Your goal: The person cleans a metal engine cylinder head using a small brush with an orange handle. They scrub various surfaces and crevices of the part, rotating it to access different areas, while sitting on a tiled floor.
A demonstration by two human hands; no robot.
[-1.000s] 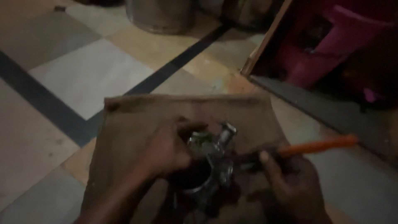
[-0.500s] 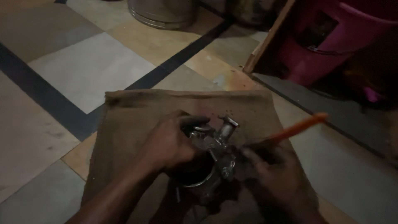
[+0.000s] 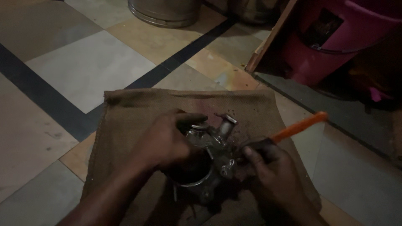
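Observation:
A shiny metal engine part [image 3: 211,157], with a round bore and small pipes sticking out, rests on a brown burlap cloth [image 3: 134,113] spread on the tiled floor. My left hand [image 3: 165,140] is clasped over its left side and top, holding it steady. My right hand [image 3: 272,167] grips a tool with an orange handle [image 3: 299,127]; the handle points up and to the right, and the tool's tip is hidden against the right side of the metal part. The light is dim.
A round steel container [image 3: 165,11] stands at the top on the floor. A pink plastic stool or bucket [image 3: 335,46] and a wooden board [image 3: 270,37] lean at the upper right. Dark tile stripes cross the floor on the left.
The orange handle has swung from nearly level to tilted upward on the right, and my right hand has shifted closer to the metal part. My left hand keeps its hold.

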